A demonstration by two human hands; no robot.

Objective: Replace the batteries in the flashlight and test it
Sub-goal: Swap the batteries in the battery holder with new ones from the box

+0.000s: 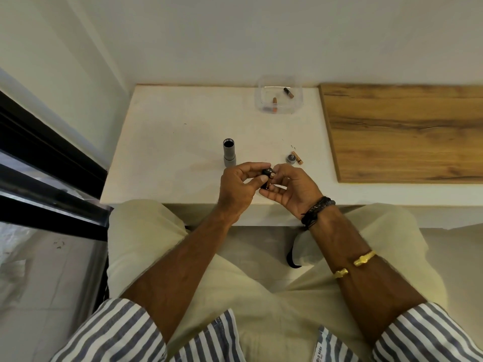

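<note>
Both grips narrow: left hand (239, 189) and right hand (291, 188) pinch the holder (266, 178). It seems light, stiff and slick; take its sides.

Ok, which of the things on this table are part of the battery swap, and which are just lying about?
In the job: flashlight body, upright; battery holder, held by left hand and right hand; end cap; loose battery beside it; clear tub with two batteries.
Lying about: wooden board.
</note>
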